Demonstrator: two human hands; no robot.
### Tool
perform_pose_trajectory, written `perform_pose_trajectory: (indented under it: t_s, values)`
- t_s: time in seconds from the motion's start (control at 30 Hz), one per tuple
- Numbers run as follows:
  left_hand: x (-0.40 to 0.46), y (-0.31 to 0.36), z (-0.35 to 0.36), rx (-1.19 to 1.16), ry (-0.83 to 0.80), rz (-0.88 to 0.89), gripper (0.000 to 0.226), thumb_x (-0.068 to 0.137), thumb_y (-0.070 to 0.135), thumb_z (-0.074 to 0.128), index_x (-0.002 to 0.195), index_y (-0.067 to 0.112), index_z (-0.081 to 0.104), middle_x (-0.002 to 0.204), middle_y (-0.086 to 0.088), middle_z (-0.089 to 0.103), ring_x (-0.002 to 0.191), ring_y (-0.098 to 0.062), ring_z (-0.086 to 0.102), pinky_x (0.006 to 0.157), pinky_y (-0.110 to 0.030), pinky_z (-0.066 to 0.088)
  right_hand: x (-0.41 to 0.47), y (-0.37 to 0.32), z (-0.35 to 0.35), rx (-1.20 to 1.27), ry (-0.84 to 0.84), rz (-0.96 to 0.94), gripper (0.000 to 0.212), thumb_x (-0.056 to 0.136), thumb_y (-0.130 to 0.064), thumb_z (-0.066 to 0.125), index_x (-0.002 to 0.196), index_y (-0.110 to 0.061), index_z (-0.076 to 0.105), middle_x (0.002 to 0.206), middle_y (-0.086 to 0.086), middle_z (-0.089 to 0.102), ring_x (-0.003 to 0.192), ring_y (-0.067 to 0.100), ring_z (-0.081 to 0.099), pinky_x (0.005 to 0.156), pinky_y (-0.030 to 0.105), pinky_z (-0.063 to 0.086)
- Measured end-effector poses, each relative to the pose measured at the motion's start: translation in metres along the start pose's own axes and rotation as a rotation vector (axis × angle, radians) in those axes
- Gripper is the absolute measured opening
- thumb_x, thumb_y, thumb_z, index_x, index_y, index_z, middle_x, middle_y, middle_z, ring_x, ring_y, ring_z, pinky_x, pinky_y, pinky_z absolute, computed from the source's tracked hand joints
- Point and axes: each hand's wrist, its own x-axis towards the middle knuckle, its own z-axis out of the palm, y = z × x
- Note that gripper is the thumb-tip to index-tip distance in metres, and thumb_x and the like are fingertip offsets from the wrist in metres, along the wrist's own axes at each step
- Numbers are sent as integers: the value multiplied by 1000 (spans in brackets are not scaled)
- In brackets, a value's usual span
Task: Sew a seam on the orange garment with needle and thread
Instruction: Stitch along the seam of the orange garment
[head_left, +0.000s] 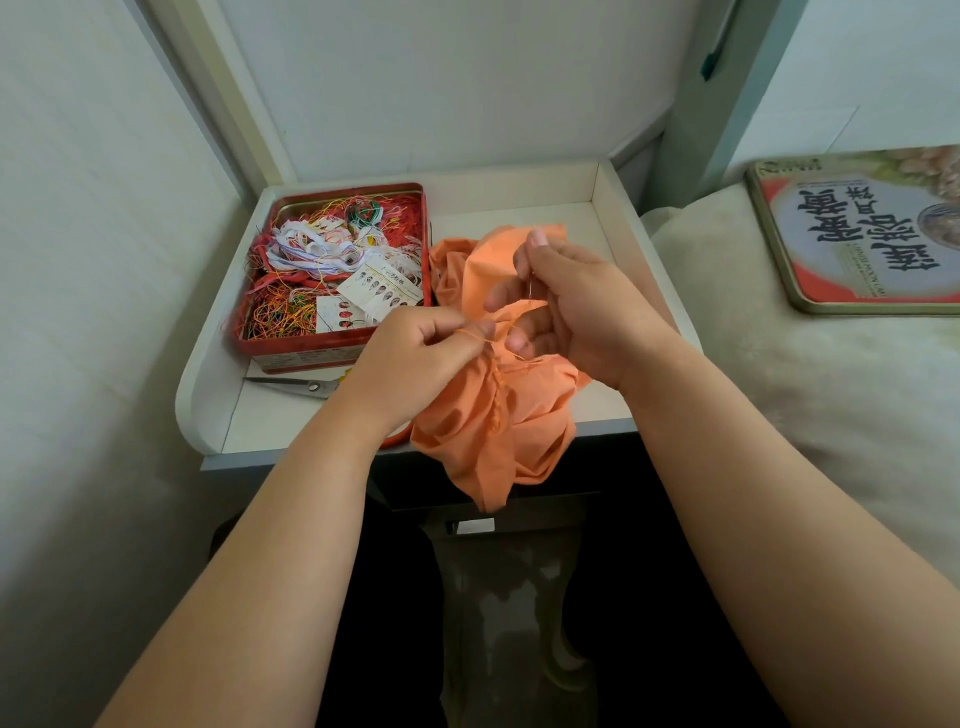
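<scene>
Hanging off the near edge: orange garment (488, 415), bunched up, spilling from the little white table (618, 260) toward the lap, with a puckered seam line running roughly near-to-far up the middle.
Left hand: left hand (415, 353) has its fingers curled in, pinching the fabric plus the orange thread (475, 336) right at the top of that seam.
Right hand: right hand (571, 301) sits just right and a bit farther, thumb and fingers nipping the needle (530, 288), which stands about upright.
Key relation: thread runs left-to-right between the hands, across the seam's long axis, so I'd guess the next pull goes up and away to the right.
Left side: scissors (306, 385), then the red tin (332, 275) stuffed with thread tangles.
Far right: tin lid (857, 234) on the bed.
</scene>
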Motion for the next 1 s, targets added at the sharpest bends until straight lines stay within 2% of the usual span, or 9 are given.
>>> perform_pose_trajectory:
  t_s: [0.1, 0.17, 0.23, 0.3, 0.37, 0.47, 0.7, 0.87, 1.0]
  values:
    - [0, 1, 1, -40, 92, -12, 48, 95, 21, 58, 60, -9, 44, 57, -8, 32, 58, -18, 37, 62, -26, 33, 1, 2, 4, -141, 50, -108, 33, 106, -33, 27, 86, -12, 42, 72, 5, 67, 48, 23, 60, 49, 29, 49]
    - [0, 2, 1, -71, 135, -30, 46, 96, 25, 55, 61, -4, 59, 56, -14, 47, 58, -22, 45, 65, -24, 38, 2, 2, 4, -163, 78, -142, 33, 106, -32, 26, 88, -10, 43, 65, 5, 65, 52, 22, 62, 52, 29, 51]
    - [0, 3, 0, -108, 138, -18, 40, 98, 28, 53, 67, 14, 72, 64, -4, 65, 69, -11, 59, 76, -23, 42, 3, 2, 3, -180, 108, -162, 34, 107, -31, 26, 87, -10, 44, 58, 5, 60, 55, 20, 64, 54, 29, 53]
    - [1, 2, -2, -175, 103, -12, 35, 97, 31, 52, 71, 21, 73, 66, -8, 61, 72, -10, 56, 76, -29, 40, 5, 3, 0, -180, 140, -155, 36, 107, -31, 26, 84, -12, 45, 55, 4, 56, 59, 21, 66, 57, 30, 54]
    - [1, 1, -3, -228, 54, -31, 32, 93, 37, 52, 81, 14, 71, 75, -17, 56, 78, -20, 53, 78, -34, 39, 7, 5, -2, -196, 177, -120, 37, 107, -32, 26, 81, -13, 46, 51, 2, 55, 65, 24, 68, 57, 29, 54]
    - [2, 1, -4, -336, 51, -67, 23, 84, 34, 56, 69, 24, 70, 74, 0, 64, 78, -14, 59, 84, -34, 43, 8, 6, -2, -195, 204, -68, 37, 107, -32, 26, 81, -14, 46, 47, -1, 56, 69, 26, 70, 56, 26, 54]
    - [0, 1, -11, -755, -78, -156, 24, 82, 25, 53, 60, 16, 51, 73, 0, 58, 63, -10, 54, 59, -22, 49, 10, 7, 0, -212, 209, -28, 37, 106, -32, 27, 82, -14, 47, 50, 1, 58, 63, 23, 68, 59, 28, 56]
    - [-1, 6, -13, -907, -50, -140, 24, 87, 24, 48, 85, 12, 68, 69, 0, 58, 59, -8, 56, 55, -20, 49, 11, 7, -3, -41, 243, -8, 35, 106, -32, 28, 85, -13, 48, 50, 2, 55, 65, 22, 68, 56, 28, 56]
    - [0, 2, -13, -751, -33, -56, 20, 91, 20, 54, 92, 16, 73, 73, 3, 62, 67, -7, 59, 63, -21, 51, 13, 6, -5, 283, 243, -86, 35, 107, -29, 27, 82, -11, 45, 48, 2, 48, 61, 21, 67, 63, 34, 56]
